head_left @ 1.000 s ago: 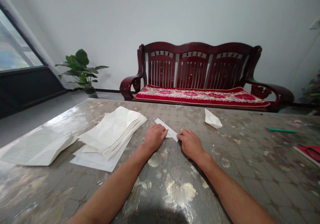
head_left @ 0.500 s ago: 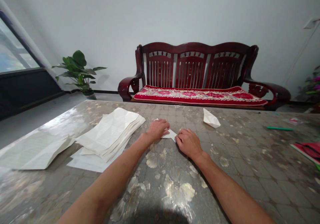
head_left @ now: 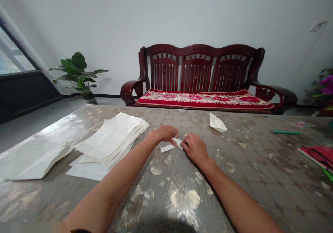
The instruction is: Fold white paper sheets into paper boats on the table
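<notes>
A small piece of folded white paper [head_left: 167, 146] lies on the table between my hands. My left hand [head_left: 166, 133] is over its upper edge, fingers bent and thumb pressed down on the sheet. At the paper's right tip, my right hand [head_left: 194, 147] has its fingers closed in a pinch. Some of the paper is hidden beneath the left hand. Beyond my right hand lies a separate folded paper piece [head_left: 217, 123], pointed at one end. To the left of my left hand rests a stack of creased white sheets [head_left: 111, 135].
A loose creased sheet [head_left: 33, 160] lies at the table's left. On the right are a green pen-like stick [head_left: 286, 132] and a red item with dark straps [head_left: 317, 154]. Past the patterned table [head_left: 241, 177] stand a wooden bench [head_left: 197, 73] and a potted plant [head_left: 80, 73].
My left hand has shifted on the paper, its thumb now showing on top. More of the paper's left part is visible, angled toward me. The right hand stays at the tip.
</notes>
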`<action>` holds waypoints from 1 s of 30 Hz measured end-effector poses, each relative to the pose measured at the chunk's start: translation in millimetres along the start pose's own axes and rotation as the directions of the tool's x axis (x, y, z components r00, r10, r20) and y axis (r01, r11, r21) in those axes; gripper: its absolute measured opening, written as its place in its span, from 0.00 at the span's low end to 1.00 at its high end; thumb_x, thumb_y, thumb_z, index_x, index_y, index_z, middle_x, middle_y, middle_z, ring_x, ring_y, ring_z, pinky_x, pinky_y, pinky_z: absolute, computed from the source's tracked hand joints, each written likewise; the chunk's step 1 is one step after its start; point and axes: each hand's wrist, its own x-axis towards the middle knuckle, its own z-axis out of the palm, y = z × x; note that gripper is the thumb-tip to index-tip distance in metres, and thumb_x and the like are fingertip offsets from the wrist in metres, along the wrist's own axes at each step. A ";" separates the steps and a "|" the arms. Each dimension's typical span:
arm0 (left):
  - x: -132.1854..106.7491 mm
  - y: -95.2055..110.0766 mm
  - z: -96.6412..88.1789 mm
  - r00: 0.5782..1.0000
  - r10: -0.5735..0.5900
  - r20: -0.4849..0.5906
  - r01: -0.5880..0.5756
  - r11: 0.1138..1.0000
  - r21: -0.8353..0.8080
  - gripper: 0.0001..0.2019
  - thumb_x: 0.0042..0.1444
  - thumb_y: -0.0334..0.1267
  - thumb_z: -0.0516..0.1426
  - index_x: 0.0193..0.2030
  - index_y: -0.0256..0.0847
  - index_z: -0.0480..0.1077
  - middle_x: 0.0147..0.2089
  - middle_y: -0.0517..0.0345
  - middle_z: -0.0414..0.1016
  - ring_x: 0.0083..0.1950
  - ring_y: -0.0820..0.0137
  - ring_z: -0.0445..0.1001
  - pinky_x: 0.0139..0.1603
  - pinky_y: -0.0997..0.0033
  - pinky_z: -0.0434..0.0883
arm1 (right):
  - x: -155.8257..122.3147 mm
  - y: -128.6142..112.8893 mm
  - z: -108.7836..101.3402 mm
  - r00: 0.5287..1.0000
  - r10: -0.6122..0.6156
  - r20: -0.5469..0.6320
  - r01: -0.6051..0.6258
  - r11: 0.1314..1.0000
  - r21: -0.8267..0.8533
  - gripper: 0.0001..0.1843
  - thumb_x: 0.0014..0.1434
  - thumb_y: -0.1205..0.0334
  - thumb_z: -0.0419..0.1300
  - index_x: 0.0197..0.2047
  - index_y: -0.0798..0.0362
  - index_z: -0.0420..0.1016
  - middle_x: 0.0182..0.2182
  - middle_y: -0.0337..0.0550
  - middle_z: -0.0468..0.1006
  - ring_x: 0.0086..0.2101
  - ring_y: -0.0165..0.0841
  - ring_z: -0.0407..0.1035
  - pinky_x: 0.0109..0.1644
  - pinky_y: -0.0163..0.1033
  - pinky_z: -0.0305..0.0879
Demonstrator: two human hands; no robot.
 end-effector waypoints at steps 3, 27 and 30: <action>-0.9 -0.1 2.0 0.999 -0.043 0.018 0.044 0.998 -0.047 0.22 0.42 0.53 0.69 0.41 0.45 0.74 0.40 0.58 0.78 0.42 0.62 0.75 0.38 0.72 0.64 | -1.2 0.3 0.6 1.000 0.005 -0.015 -0.004 0.999 0.040 0.08 0.61 0.58 0.62 0.31 0.50 0.77 0.35 0.42 0.77 0.40 0.36 0.66 0.44 0.38 0.57; -47.6 22.0 37.3 0.817 0.200 -0.541 -0.278 0.958 -0.065 0.05 0.60 0.38 0.57 0.41 0.43 0.72 0.44 0.55 0.75 0.48 0.66 0.71 0.51 0.68 0.66 | -8.5 5.5 -13.4 0.931 -0.357 -0.076 0.350 0.932 -0.094 0.07 0.63 0.66 0.56 0.37 0.51 0.76 0.37 0.45 0.77 0.42 0.38 0.63 0.47 0.43 0.53; -64.8 25.9 46.9 0.850 0.113 -0.514 -0.206 0.970 -0.127 0.10 0.57 0.41 0.60 0.44 0.44 0.70 0.45 0.56 0.75 0.49 0.64 0.72 0.52 0.67 0.67 | -6.7 0.4 -7.0 0.921 -0.390 -0.018 0.385 0.915 -0.120 0.07 0.64 0.66 0.56 0.36 0.52 0.76 0.36 0.45 0.77 0.41 0.38 0.64 0.46 0.42 0.53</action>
